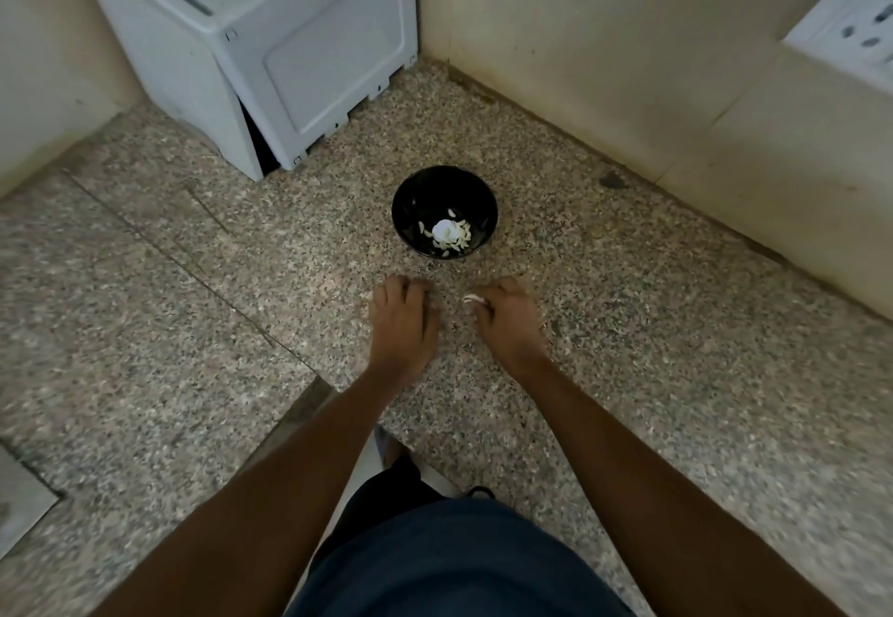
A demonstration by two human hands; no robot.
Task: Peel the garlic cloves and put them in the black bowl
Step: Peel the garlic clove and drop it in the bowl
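1 black bowl (444,196) | garlic inside, uncountable | left hand (402,321) curled, contents unclear | right hand (510,321) pinching garlic piece (471,298)

The counter (193,254) is speckled granite, a fine mix of beige, grey and black flecks, with a darker grey seam running from 10 o'clock toward 6 o'clock. The bowl (443,211) just above centre is glossy black; the garlic cloves (449,234) inside it are creamy white. At 11 o'clock the appliance (270,50) is plain pale grey-white. The walls (604,46) are dull cream, and the socket plate (855,21) at 2 o'clock is white. At 6 o'clock the shirt (449,563) is dark navy
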